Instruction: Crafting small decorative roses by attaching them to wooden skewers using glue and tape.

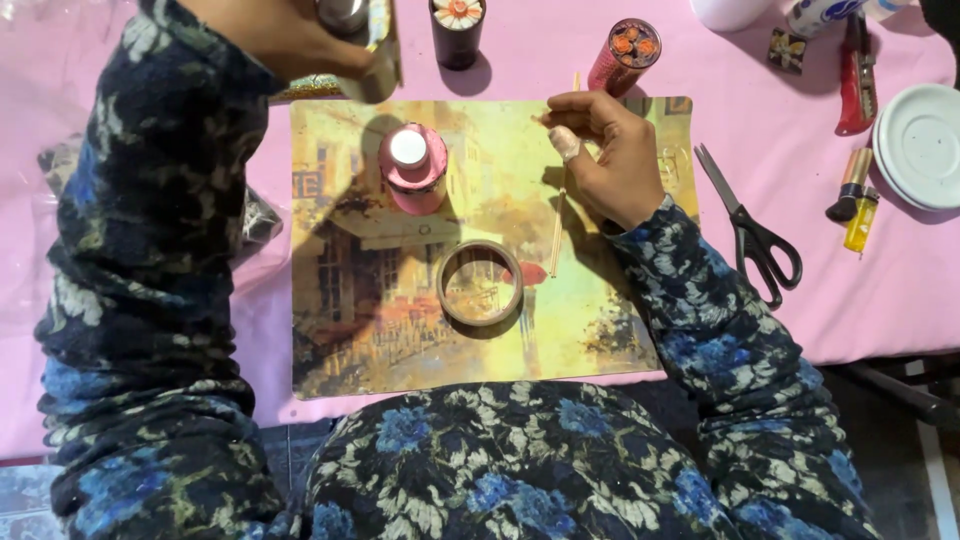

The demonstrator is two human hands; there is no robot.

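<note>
My right hand (610,150) rests on a yellow picture placemat (400,330) and pinches a thin wooden stick (557,235) that runs down past the wrist. My left hand (290,35) is raised at the top left, closed around a small metallic container (365,50) near the mat's far edge. On the mat stand a pink glue bottle (412,168) with a white cap and a tape ring (480,282) lying flat. Both sleeves are dark with a blue floral print.
A pink cloth (880,290) covers the table. Two decorated cylinders (457,30) (624,55) stand beyond the mat. Black scissors (752,228), red pliers (856,75), a yellow lighter (860,220), a brush and a white plate (920,145) lie to the right.
</note>
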